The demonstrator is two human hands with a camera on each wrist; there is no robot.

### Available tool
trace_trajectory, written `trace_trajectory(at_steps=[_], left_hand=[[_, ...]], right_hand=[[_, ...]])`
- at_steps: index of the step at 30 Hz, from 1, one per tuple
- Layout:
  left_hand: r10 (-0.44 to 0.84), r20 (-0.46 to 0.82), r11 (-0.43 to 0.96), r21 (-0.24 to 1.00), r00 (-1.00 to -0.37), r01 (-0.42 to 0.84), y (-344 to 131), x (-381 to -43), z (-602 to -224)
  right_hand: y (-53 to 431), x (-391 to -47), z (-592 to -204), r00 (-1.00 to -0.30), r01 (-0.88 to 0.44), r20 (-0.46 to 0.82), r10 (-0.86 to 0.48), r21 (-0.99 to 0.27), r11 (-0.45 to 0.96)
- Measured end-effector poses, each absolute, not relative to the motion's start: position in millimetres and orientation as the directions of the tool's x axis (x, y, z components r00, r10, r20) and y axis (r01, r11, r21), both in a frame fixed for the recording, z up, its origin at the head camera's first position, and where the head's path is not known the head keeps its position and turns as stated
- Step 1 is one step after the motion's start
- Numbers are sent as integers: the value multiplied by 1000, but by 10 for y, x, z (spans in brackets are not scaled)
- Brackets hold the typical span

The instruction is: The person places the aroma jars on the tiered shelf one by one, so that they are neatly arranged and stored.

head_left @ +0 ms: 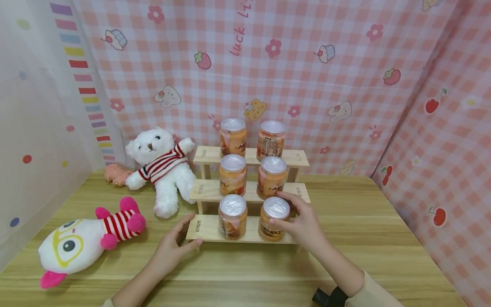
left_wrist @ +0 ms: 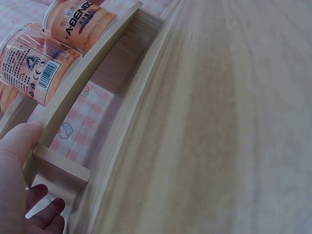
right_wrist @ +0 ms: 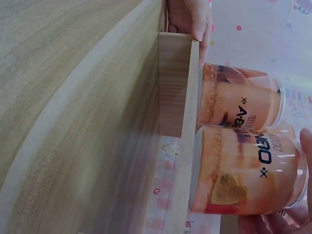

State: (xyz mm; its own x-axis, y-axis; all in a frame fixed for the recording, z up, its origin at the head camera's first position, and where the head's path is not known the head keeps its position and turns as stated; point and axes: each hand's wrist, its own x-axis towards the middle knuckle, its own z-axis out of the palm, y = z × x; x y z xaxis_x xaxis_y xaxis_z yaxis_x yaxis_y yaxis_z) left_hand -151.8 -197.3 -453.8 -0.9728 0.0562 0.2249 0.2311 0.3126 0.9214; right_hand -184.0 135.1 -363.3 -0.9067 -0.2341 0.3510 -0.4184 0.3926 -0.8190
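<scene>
A three-tier wooden display stand (head_left: pixel 209 228) holds several clear cans with silvery lids and orange contents, two on each tier. My right hand (head_left: pixel 303 221) grips the bottom tier's right can (head_left: pixel 271 226), thumb in front and fingers round its far side. That can (right_wrist: pixel 248 175) stands upright on the board in the right wrist view. My left hand (head_left: pixel 170 251) holds the left end of the bottom tier, thumb at its front edge. In the left wrist view, the left thumb (left_wrist: pixel 19 144) touches the board and the fingers curl by its leg. Beside the right can is the bottom left can (head_left: pixel 232 221).
A white teddy bear (head_left: pixel 165 170) in a striped sweater sits left of the stand. Nearer, a plush toy (head_left: pixel 76 245) with yellow-ringed eyes lies on the wooden table (head_left: pixel 238 277). Behind hangs a pink checked curtain (head_left: pixel 307 85). A black object (head_left: pixel 330 297) is by my right forearm.
</scene>
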Motion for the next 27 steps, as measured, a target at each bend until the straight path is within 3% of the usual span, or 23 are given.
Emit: trace_trajectory(at_steps=[8, 16, 27], left_hand=[[55, 208, 320, 923, -977, 215, -1964, -1519, -4537], [50, 166, 334, 927, -985, 173, -1938, -1511, -4485], [54, 157, 398, 902, -986, 165, -2034, -1513, -4250]], right_hand=[[1480, -1785, -3591, -863, -504, 446, -238, -789, 351], [1776, -1726, -3581, -765, -636, 605, -222, -654, 409], [2270, -1776, -3550, -793, -564, 589, -155, -615, 552]])
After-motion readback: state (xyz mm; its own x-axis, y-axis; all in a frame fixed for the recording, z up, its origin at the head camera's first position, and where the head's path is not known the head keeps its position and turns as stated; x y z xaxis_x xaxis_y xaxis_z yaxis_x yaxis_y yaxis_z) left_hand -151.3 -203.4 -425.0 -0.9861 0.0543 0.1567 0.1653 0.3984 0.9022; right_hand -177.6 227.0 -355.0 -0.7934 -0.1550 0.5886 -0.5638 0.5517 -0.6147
